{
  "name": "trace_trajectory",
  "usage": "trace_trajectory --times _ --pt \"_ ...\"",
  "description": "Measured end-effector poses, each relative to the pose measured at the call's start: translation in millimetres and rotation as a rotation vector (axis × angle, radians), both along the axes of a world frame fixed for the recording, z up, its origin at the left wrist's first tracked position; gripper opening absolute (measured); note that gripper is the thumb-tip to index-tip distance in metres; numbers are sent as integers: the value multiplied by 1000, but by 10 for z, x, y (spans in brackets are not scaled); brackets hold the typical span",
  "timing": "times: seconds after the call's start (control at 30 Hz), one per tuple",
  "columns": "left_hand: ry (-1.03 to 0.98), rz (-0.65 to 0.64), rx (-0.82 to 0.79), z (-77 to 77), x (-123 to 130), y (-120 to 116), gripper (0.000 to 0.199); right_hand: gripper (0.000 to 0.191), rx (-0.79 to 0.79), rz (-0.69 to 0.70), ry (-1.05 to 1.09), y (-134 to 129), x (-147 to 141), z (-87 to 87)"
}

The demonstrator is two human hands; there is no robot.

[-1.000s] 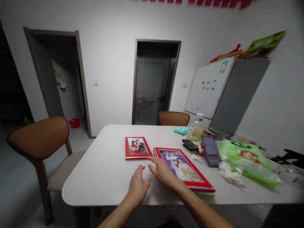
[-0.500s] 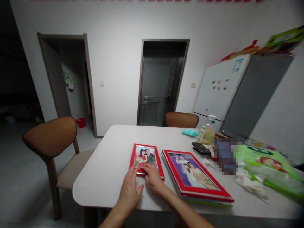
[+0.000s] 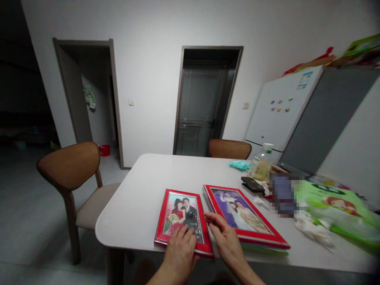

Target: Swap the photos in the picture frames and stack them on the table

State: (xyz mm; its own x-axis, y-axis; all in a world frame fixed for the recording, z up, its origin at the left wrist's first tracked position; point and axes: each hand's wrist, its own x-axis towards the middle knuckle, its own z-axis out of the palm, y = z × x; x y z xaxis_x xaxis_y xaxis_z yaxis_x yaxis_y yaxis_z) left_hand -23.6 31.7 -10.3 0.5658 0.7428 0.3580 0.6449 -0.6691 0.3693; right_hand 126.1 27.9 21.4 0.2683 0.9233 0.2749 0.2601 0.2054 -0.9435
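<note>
Lying at the table's (image 3: 133,209) near edge: small frame (image 3: 182,213), red, picture side up. Left hand (image 3: 179,253): fingers laid over its lower edge (thumb's hold hidden). Right hand (image 3: 228,239): fingers half-curled at its right edge; cannot tell whether pinching. Large frame (image 3: 237,209), red: just right. Bottle (image 3: 260,163): farther back.

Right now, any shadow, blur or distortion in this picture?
Head view: deep shadow at far left; the white-fronted grey refrigerator leans, likely lens distortion. Same head view: pixelation coarsens a purplish rectangular item; the bare left hand looks fairly sharp.
</note>
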Motion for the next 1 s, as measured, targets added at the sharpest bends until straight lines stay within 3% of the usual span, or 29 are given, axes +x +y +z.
trace_trajectory --times 0.17,0.33,0.43,0.6,0.7,0.87,1.0 --pt "-318 53 45 242 -152 25 43 34 2 -40 103 68 -78 92" --pt "-862 163 -127 602 -300 -3 43 40 32 151 -105 187 -367 89" --pt "-1030 224 -218 661 -436 -10 53 41 43 254 -235 243 -497 3" --pt "-1111 292 -346 466 -693 -1 59 45 73 340 -460 161 -538 -142" --pt "-963 370 -353 280 -799 -31 60 45 77 317 -583 81 -477 -201" --pt "-434 453 -124 -105 -877 -45 53 39 99 271 -750 17 -327 -272" --pt "-189 427 141 -411 -896 8 51 36 140 243 -869 -12 -278 -306"
